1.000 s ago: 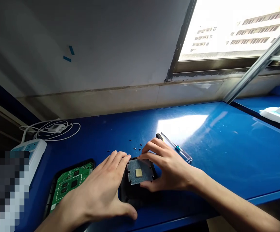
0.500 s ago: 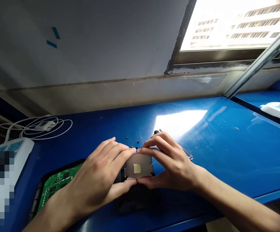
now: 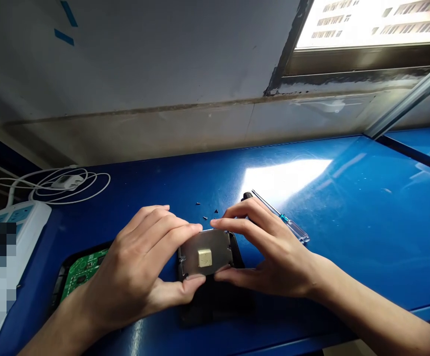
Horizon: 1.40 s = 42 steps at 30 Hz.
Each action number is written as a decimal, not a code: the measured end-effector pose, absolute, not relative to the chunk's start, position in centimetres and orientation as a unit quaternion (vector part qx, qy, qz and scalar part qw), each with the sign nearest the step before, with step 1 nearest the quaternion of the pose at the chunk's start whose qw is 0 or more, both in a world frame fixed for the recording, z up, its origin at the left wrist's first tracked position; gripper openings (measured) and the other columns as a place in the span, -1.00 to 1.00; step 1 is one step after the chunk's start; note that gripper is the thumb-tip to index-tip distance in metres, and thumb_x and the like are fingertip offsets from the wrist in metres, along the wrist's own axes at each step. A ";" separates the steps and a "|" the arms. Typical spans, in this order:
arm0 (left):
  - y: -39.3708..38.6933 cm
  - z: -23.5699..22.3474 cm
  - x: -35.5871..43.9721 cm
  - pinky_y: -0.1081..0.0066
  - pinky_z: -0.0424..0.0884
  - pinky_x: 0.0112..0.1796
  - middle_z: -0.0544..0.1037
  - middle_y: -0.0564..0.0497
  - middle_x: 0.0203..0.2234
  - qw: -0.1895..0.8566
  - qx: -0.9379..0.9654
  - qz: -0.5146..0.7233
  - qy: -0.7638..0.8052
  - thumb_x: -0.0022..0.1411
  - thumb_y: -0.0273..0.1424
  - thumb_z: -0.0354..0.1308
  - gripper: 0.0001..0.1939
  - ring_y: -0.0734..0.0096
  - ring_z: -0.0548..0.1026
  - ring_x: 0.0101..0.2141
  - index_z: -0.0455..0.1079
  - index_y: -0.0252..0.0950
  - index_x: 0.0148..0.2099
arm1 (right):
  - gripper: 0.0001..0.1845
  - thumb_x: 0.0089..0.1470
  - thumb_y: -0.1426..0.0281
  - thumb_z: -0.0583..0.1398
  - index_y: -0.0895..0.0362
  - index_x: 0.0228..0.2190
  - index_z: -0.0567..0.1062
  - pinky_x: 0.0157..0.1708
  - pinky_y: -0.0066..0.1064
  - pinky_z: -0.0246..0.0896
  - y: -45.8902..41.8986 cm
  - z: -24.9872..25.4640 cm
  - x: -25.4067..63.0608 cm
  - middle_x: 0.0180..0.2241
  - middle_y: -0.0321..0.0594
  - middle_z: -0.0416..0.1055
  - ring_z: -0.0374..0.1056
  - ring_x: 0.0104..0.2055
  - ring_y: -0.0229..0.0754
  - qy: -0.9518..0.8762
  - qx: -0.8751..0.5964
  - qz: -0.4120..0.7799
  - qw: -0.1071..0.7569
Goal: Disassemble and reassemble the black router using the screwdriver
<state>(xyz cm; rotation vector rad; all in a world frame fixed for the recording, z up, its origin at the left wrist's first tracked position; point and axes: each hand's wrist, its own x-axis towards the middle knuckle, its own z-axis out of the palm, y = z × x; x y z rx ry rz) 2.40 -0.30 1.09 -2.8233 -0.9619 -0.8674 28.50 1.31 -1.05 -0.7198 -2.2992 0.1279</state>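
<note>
Pinching the plate (image 3: 218, 247) over the case (image 3: 218, 307)

The plate lies over the far part of the case, directly between the left hand (image 3: 140, 262) and the right hand (image 3: 274, 257), its long axis running side to side. Neither hand is clearly nearer: both grip it, fingers at its far edge, thumbs at its near edge. Whether it touches the case, I cannot tell. Left of the case sits the board (image 3: 84, 271); beyond the case, screws (image 3: 205, 218); beyond and right, a screwdriver (image 3: 292, 228).
</note>
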 end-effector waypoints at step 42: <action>0.2 1.7 1.9 0.09 0.39 -0.04 0.60 -0.14 -0.18 0.045 -0.908 -0.282 -0.306 0.31 -0.37 0.32 -0.68 0.11 0.49 -0.14 0.44 -0.43 0.04 | -0.42 0.05 0.21 0.45 0.29 0.01 0.54 -0.23 -0.25 0.44 1.7 -1.1 28.9 -0.17 -0.04 0.47 0.42 -0.19 -0.12 -0.878 -0.252 0.043 0.404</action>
